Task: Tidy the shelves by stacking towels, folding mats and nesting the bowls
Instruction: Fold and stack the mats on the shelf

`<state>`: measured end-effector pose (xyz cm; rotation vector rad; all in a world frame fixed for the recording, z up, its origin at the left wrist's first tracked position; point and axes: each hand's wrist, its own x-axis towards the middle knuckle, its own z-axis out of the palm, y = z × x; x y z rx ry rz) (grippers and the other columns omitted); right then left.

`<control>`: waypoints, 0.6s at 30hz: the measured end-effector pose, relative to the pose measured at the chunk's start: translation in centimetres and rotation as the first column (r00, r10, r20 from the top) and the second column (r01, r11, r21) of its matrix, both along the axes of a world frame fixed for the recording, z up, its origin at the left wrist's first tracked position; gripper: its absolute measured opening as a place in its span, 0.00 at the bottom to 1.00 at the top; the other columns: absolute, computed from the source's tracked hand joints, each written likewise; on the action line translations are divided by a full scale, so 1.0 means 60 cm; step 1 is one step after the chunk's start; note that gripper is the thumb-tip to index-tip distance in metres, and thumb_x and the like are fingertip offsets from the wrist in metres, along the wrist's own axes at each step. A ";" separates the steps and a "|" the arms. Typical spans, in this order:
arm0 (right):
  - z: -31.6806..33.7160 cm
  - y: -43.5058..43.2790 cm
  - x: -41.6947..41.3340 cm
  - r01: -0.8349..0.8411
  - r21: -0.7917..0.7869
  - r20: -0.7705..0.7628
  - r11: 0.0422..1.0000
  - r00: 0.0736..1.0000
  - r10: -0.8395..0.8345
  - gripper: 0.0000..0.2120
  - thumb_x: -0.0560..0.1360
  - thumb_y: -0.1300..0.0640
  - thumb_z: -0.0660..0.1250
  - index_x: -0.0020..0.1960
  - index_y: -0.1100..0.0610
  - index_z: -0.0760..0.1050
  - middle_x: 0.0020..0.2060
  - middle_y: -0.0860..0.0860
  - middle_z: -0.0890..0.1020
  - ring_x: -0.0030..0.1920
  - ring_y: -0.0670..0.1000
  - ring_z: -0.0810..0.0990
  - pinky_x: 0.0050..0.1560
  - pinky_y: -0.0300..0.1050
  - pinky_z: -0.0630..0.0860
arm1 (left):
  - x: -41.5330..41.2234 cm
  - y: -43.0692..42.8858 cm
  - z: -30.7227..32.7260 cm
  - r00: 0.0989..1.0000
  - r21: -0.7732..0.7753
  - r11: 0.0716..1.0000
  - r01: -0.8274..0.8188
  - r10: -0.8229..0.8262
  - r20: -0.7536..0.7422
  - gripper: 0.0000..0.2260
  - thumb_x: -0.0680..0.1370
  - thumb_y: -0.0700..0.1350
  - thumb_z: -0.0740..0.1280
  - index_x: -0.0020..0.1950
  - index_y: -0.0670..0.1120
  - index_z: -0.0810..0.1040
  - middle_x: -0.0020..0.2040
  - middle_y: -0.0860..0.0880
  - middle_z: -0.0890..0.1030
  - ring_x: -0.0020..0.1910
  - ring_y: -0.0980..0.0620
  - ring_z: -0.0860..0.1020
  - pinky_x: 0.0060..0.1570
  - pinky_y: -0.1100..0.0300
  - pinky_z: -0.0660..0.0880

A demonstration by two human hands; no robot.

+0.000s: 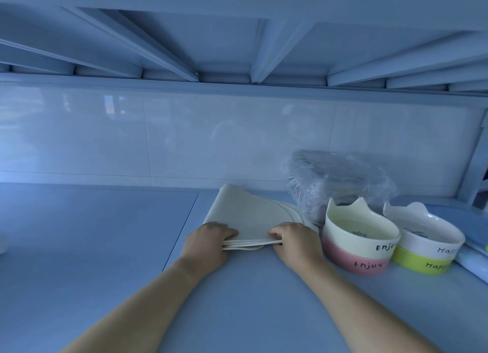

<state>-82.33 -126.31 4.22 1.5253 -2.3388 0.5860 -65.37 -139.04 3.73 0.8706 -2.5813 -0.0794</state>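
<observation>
A folded white mat [245,215] lies on the shelf surface [237,300], its layered edges facing me. My left hand [208,243] grips the near left corner of the layers. My right hand [293,243] pinches the near right corner, fingers curled round the edges. To the right stand two nested pairs of cat-eared bowls: a cream bowl [361,231] inside a pink bowl [356,263], both marked "Enjoy", and a white bowl [427,234] inside a lime-green bowl [422,263].
A clear plastic-wrapped bundle [338,181] sits behind the bowls against the glossy back wall [158,141]. A rolled pale item [472,263] lies at the far right. The slatted underside of the shelf above [237,49] hangs overhead.
</observation>
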 end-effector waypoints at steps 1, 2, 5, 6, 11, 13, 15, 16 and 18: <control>0.000 0.003 0.000 0.006 -0.002 -0.007 1.000 1.000 -0.006 0.10 0.69 0.58 0.63 0.48 0.49 0.78 0.47 0.46 0.82 0.49 0.51 0.79 0.41 0.43 0.72 | 0.002 0.001 0.000 1.000 -0.014 1.000 0.007 -0.008 -0.028 0.18 0.71 0.51 0.63 0.61 0.64 0.73 0.61 0.60 0.74 0.64 0.56 0.70 0.53 0.59 0.72; 0.001 0.006 0.001 0.012 0.002 -0.006 1.000 1.000 -0.012 0.11 0.69 0.58 0.64 0.49 0.48 0.79 0.48 0.46 0.82 0.51 0.50 0.79 0.43 0.43 0.73 | 0.003 0.003 -0.001 0.999 -0.028 1.000 0.011 -0.013 -0.039 0.18 0.71 0.57 0.64 0.61 0.63 0.73 0.62 0.60 0.74 0.65 0.57 0.69 0.56 0.58 0.70; 0.002 0.010 0.005 0.023 0.028 0.013 0.999 1.000 -0.024 0.12 0.70 0.57 0.64 0.51 0.47 0.79 0.51 0.45 0.82 0.53 0.50 0.78 0.46 0.43 0.74 | 0.003 0.004 -0.003 0.998 -0.058 0.997 0.059 -0.058 0.016 0.24 0.69 0.69 0.60 0.63 0.63 0.71 0.64 0.60 0.72 0.68 0.56 0.65 0.67 0.48 0.61; 0.003 0.011 0.007 0.029 0.035 0.016 0.999 0.999 -0.030 0.12 0.70 0.57 0.64 0.51 0.47 0.78 0.51 0.45 0.81 0.53 0.50 0.78 0.46 0.43 0.74 | 0.004 0.003 -0.002 0.996 -0.072 0.994 0.086 -0.083 0.040 0.25 0.69 0.70 0.59 0.64 0.64 0.70 0.65 0.61 0.72 0.69 0.56 0.65 0.68 0.49 0.60; 0.012 0.011 0.020 0.144 0.086 -0.081 0.986 0.987 -0.137 0.11 0.71 0.51 0.64 0.52 0.48 0.79 0.51 0.48 0.79 0.55 0.53 0.73 0.49 0.45 0.71 | 0.005 0.009 0.001 0.987 -0.147 0.978 0.147 -0.136 0.084 0.18 0.78 0.61 0.54 0.66 0.60 0.69 0.63 0.58 0.75 0.64 0.54 0.71 0.62 0.56 0.65; 0.017 0.012 0.026 0.177 0.110 -0.063 0.978 0.983 -0.171 0.12 0.72 0.50 0.64 0.53 0.50 0.78 0.52 0.50 0.75 0.55 0.53 0.72 0.46 0.45 0.72 | 0.001 0.015 0.003 0.993 -0.135 0.985 0.110 -0.103 0.059 0.16 0.79 0.57 0.53 0.65 0.59 0.70 0.62 0.59 0.76 0.60 0.54 0.73 0.60 0.58 0.65; 0.022 0.013 0.033 0.177 0.130 -0.043 0.976 0.984 -0.173 0.13 0.71 0.50 0.65 0.54 0.51 0.78 0.53 0.51 0.74 0.54 0.53 0.74 0.45 0.45 0.73 | -0.001 0.018 0.003 0.996 -0.114 0.990 0.083 -0.081 0.024 0.15 0.79 0.57 0.54 0.64 0.60 0.71 0.60 0.59 0.77 0.59 0.53 0.75 0.59 0.59 0.65; 0.024 0.013 0.037 0.171 0.135 -0.040 0.976 0.985 -0.167 0.13 0.71 0.50 0.66 0.54 0.52 0.77 0.53 0.51 0.74 0.53 0.54 0.76 0.45 0.45 0.74 | -0.001 0.018 0.003 0.997 -0.115 0.990 0.082 -0.081 0.010 0.15 0.79 0.57 0.55 0.63 0.60 0.72 0.60 0.59 0.78 0.58 0.54 0.75 0.59 0.59 0.65; 0.028 0.014 0.045 0.157 0.125 -0.030 0.980 0.988 -0.154 0.12 0.70 0.51 0.66 0.53 0.51 0.78 0.52 0.50 0.75 0.50 0.54 0.78 0.44 0.45 0.74 | 0.001 0.021 0.001 0.995 -0.130 0.988 0.087 -0.091 -0.029 0.13 0.78 0.57 0.57 0.60 0.59 0.74 0.56 0.59 0.79 0.56 0.55 0.76 0.55 0.60 0.66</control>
